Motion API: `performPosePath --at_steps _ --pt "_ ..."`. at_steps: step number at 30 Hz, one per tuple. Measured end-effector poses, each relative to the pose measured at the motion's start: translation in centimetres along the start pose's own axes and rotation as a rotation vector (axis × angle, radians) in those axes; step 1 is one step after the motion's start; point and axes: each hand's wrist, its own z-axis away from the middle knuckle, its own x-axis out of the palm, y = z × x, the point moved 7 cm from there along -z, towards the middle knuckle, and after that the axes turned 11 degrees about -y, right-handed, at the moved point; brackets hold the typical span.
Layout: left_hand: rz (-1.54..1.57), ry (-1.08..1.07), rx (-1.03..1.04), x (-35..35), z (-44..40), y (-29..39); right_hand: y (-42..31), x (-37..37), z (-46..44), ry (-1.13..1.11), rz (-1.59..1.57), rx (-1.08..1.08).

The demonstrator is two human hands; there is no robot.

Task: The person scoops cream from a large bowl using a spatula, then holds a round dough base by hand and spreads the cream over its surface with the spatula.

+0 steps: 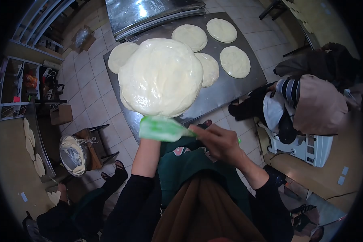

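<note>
My right hand [221, 143] is closed around the handle of a green spatula [161, 128]. Its wide head is smeared with something whitish and is just below the near edge of a large, glossy round of dough [161, 76]. The dough looks layered at its rim and covers part of the metal table [189, 105]. My left forearm reaches up towards the dough; the left hand is hidden behind the spatula head and the dough. Several thinner dough rounds [235, 61] lie flat on the table around and behind the large one.
A metal appliance [155, 16] adjoins the table's far side. On the left, a person's hand [62, 187] is at a counter with dough pieces, near a bowl of dough [73, 155]. Right, another person [316, 105] is beside a white machine [320, 151].
</note>
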Motion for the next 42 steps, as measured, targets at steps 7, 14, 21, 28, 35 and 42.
performPosePath --at_steps 7,14,21,28,35,42 --pt "0.003 -0.015 -0.001 0.2 -0.7 -0.2 4.3 -0.4 0.5 0.137 0.118 0.081" --pt "-0.011 -0.021 0.003 0.4 -1.1 0.1 6.4 -3.1 -0.5 0.323 -0.024 0.234" --pt "-0.007 -0.045 0.018 0.7 -1.7 -0.1 3.0 2.5 -2.2 0.262 -0.441 0.026" --pt "0.019 -0.061 -0.015 2.7 -1.9 -1.0 6.9 -3.5 -4.0 0.350 -0.916 0.230" --pt "0.061 -0.068 0.025 1.4 -2.1 -0.8 3.7 3.6 0.2 0.279 -0.381 0.018" --pt "0.151 -0.072 0.024 1.7 -2.1 -2.0 7.1 0.1 -4.1 0.332 -1.013 0.208"
